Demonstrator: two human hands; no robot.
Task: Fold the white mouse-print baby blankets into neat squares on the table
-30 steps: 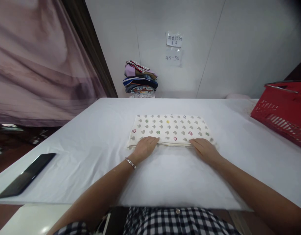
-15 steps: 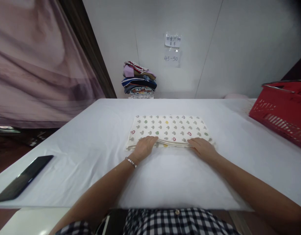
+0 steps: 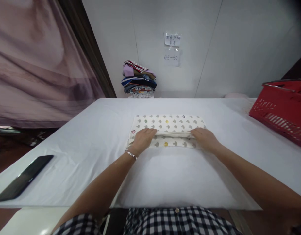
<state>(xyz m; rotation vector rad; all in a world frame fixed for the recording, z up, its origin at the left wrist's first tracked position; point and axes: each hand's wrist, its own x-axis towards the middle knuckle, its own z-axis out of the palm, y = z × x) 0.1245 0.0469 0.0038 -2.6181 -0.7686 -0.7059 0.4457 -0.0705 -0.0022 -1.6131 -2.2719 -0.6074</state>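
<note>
A folded white cloth [image 3: 170, 124] with a mushroom print lies flat on the white-covered table. My left hand [image 3: 143, 139], with a bracelet at the wrist, grips the left part of its near edge, the fingers closed over the layers. On the right part of the same edge, my right hand [image 3: 204, 137] holds on in a like way. Between the hands the upper layers are lifted and pushed back in a ridge. A strip of the bottom layer shows in front of it. The thumbs are mostly hidden.
A stack of folded fabrics [image 3: 139, 80] stands against the far wall. At the right is a red plastic basket [image 3: 282, 111] with a metal handle. A dark flat device [image 3: 24, 178] lies near the table's left front edge. A pink curtain [image 3: 37, 65] hangs at the left.
Both hands have moved slightly away from me, carrying the upper layers' near edge with them. More of the printed bottom layer now shows in front of that edge.
</note>
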